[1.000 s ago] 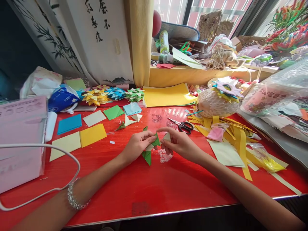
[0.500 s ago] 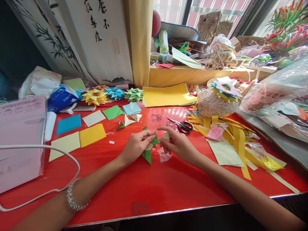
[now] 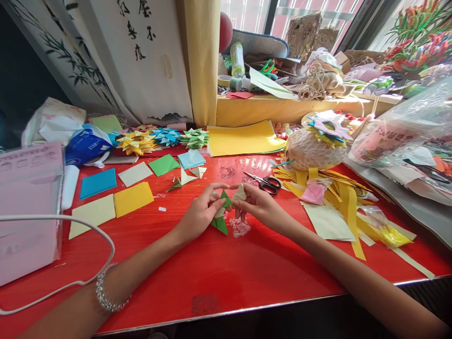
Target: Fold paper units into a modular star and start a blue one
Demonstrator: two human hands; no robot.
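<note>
Over the middle of the bench, a folded paper model sits in the left grip, another folded piece in the right grip. Just behind the right grip lie scissors. Left of both grips are paper sheets, then a folder at far left. Paper strips lie to the right. Paper stars sit behind the sheets; beyond the bench, a windowsill bears a bottle
</note>
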